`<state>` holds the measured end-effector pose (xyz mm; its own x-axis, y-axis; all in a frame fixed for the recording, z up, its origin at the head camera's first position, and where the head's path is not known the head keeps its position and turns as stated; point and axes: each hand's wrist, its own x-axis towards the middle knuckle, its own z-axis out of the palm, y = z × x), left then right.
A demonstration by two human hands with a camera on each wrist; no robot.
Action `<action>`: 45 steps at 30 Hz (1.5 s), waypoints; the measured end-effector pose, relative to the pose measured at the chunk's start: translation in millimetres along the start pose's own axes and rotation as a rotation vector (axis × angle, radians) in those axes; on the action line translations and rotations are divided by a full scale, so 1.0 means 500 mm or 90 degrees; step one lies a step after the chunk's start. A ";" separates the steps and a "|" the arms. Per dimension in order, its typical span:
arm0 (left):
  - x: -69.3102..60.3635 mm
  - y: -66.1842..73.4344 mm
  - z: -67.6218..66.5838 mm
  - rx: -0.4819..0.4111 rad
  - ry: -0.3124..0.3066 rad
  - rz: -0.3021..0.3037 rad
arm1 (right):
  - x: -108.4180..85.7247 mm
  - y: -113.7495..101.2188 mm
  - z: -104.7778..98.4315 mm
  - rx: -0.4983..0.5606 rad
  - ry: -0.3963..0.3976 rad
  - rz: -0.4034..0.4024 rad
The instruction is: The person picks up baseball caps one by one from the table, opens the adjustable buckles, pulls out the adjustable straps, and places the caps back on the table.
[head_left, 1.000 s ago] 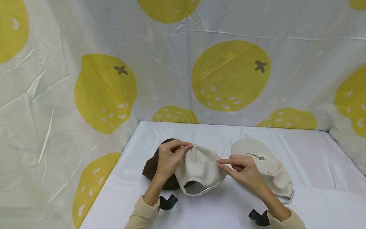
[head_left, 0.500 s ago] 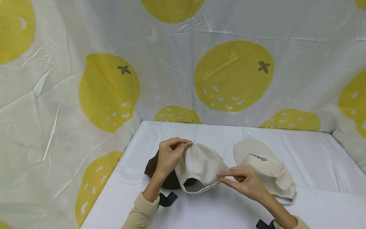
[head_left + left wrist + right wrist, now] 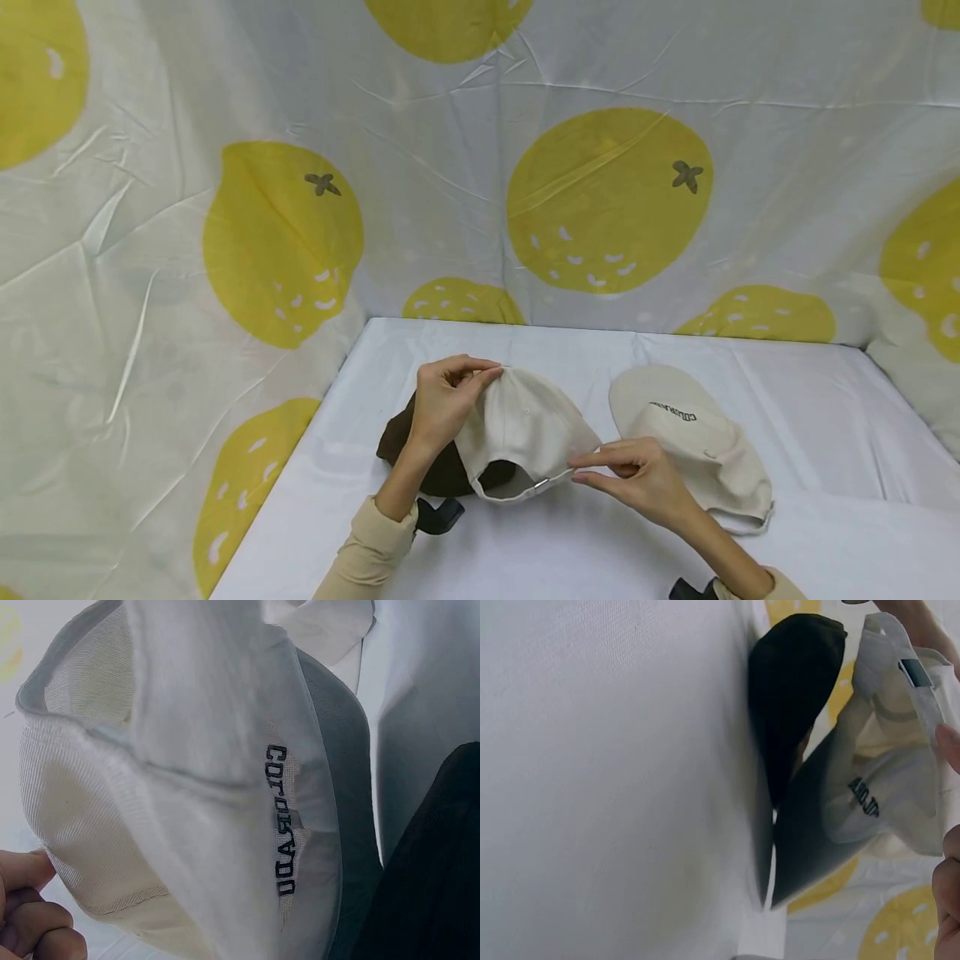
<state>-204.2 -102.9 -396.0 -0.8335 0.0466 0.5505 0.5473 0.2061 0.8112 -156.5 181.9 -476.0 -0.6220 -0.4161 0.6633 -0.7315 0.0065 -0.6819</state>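
Note:
My left hand (image 3: 444, 407) pinches the top of the crown of a cream baseball cap (image 3: 528, 421), its back opening and strap buckle facing me. At the cap's lower right edge, my right hand (image 3: 639, 477) pinches the fabric between thumb and fingers. Dark "COLORADO" lettering (image 3: 281, 825) shows on this cap's front in the left wrist view. A dark brown cap (image 3: 442, 477) lies behind and left of it, partly covered by my left hand and the cream cap. In the right wrist view the cream cap's brim (image 3: 802, 840) slants down close to the table.
Another cream cap (image 3: 697, 429) with dark lettering lies on the white-covered table (image 3: 810, 417), just beyond my right hand. A white curtain (image 3: 427, 167) printed with yellow lemons hangs behind the table and along its left side.
My right hand has moved down along the cream cap, from the side of its crown to its lower edge by the strap. The left hand keeps its pinch, lifted slightly.

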 end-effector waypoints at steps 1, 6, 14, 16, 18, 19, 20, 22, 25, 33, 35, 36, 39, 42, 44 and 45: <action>0.000 0.000 0.000 0.000 0.000 -0.001 | 0.000 0.001 0.001 0.009 -0.002 -0.001; 0.002 0.000 0.001 -0.006 0.000 0.003 | -0.001 0.005 0.005 0.037 -0.013 -0.017; 0.010 -0.004 0.006 -0.027 -0.015 0.022 | 0.005 -0.018 0.003 0.009 -0.009 -0.010; 0.014 -0.004 0.008 -0.023 -0.020 0.028 | 0.010 -0.029 -0.001 0.017 -0.007 -0.001; 0.018 -0.004 0.010 -0.025 -0.025 0.031 | 0.016 -0.043 -0.005 0.029 -0.003 0.017; 0.019 -0.004 0.011 -0.027 -0.028 0.031 | 0.020 -0.049 -0.007 0.032 0.001 0.027; 0.021 -0.005 0.012 -0.028 -0.030 0.029 | 0.024 -0.056 -0.009 0.035 0.007 0.036; 0.023 -0.005 0.013 -0.031 -0.033 0.022 | 0.031 -0.070 -0.014 0.030 0.022 0.060; 0.024 -0.006 0.013 -0.027 -0.028 0.007 | 0.045 -0.089 -0.019 -0.003 0.049 0.093; 0.009 0.026 0.017 -0.033 -0.031 0.047 | 0.082 -0.115 -0.027 -0.031 0.116 0.120; 0.003 0.039 0.023 -0.042 -0.053 0.089 | 0.092 -0.119 -0.025 -0.032 0.132 0.134; -0.001 0.045 0.027 -0.045 -0.065 0.111 | 0.097 -0.120 -0.023 -0.032 0.139 0.144; -0.009 0.065 0.040 -0.050 -0.105 0.169 | 0.111 -0.123 -0.015 -0.049 0.161 0.148; -0.015 0.082 0.051 -0.047 -0.144 0.202 | 0.125 -0.124 -0.002 -0.061 0.176 0.133; -0.018 0.090 0.055 -0.045 -0.164 0.212 | 0.135 -0.124 0.007 -0.065 0.185 0.124; -0.019 0.093 0.057 -0.046 -0.171 0.212 | 0.139 -0.125 0.011 -0.063 0.189 0.121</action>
<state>-173.0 -65.9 -369.2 -0.5960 0.3532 0.7212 0.7853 0.0690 0.6152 -152.5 147.7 -388.9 -0.7927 -0.1171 0.5983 -0.6096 0.1520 -0.7780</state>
